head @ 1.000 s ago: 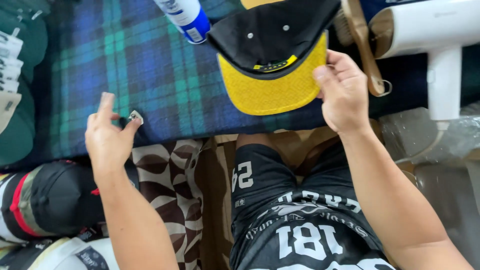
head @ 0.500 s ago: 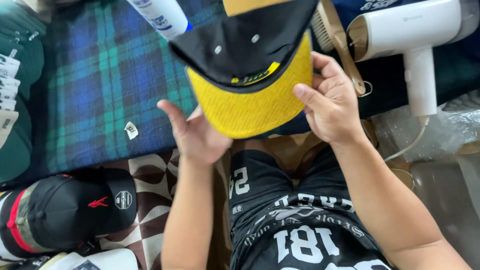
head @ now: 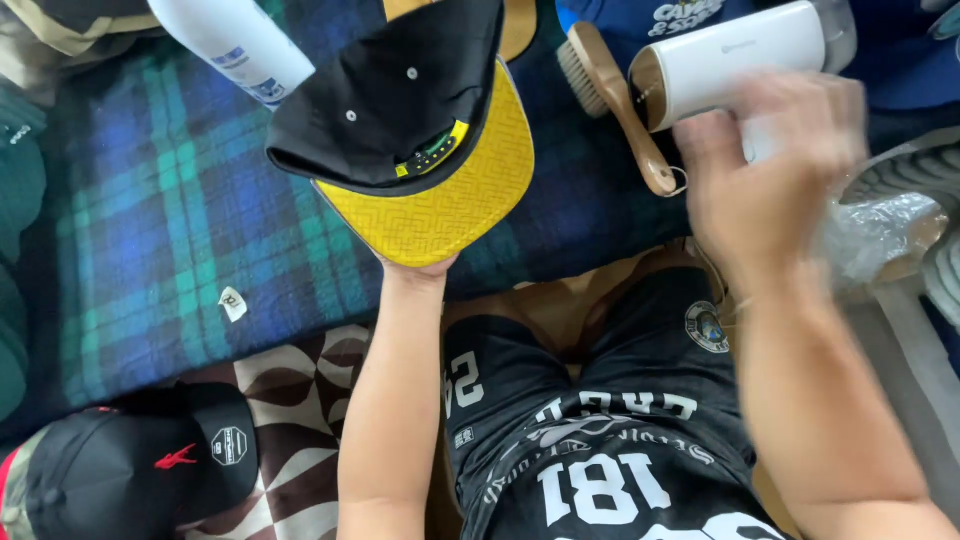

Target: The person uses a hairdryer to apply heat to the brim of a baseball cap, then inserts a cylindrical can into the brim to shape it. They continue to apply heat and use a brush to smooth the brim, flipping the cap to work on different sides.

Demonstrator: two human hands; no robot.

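A black cap (head: 400, 110) with a yellow brim underside (head: 440, 200) is held up over a blue and green plaid blanket (head: 150, 220). My left hand (head: 415, 268) grips the front edge of the brim from below, mostly hidden behind it. My right hand (head: 770, 170) is blurred in motion at the right, off the cap, in front of the handle of a white hair dryer (head: 735, 55). Whether it touches the dryer is unclear. A wooden brush (head: 615, 100) lies just left of the dryer.
A white spray can (head: 235, 40) lies at the top left. A small white tag (head: 233, 303) rests on the blanket. A second black cap (head: 130, 465) sits at the lower left on a brown patterned cloth. Crumpled clear plastic (head: 880, 235) is at the right.
My left hand left the small tag on the blanket and took the cap's brim from below. My right hand let go of the brim and swung right toward the hair dryer.
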